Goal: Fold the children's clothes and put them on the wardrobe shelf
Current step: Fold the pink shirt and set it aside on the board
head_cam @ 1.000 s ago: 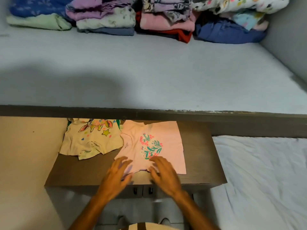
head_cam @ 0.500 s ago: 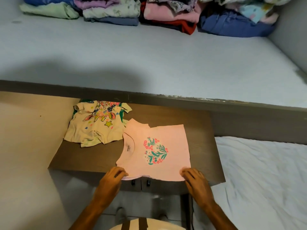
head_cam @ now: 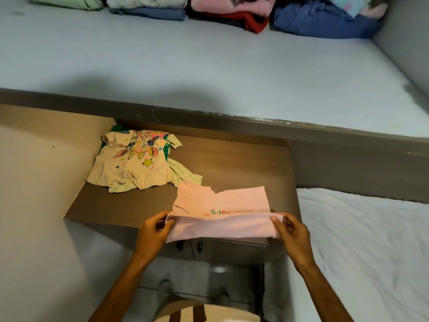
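Note:
A pink child's T-shirt (head_cam: 222,203) lies on the brown cabinet top (head_cam: 232,163), its near edge lifted and folded back so the floral print is mostly hidden. My left hand (head_cam: 153,233) pinches the left corner of that lifted edge. My right hand (head_cam: 291,231) pinches the right corner. A cream T-shirt with a cartoon print (head_cam: 134,161) lies crumpled at the back left of the cabinet top, over green and light-patterned garments. The grey wardrobe shelf (head_cam: 209,66) stretches above, with stacks of folded clothes (head_cam: 232,10) along its back.
A dark shelf front edge (head_cam: 255,122) overhangs the cabinet's far side. A beige wall (head_cam: 34,182) stands at the left. A bed with a white sheet (head_cam: 366,252) lies at the right. The shelf's grey side wall (head_cam: 408,43) closes the right end.
My hands went from smoothing the pink shirt to its near corners, then lifted that edge and turned it over toward the far side. The camera tilted down.

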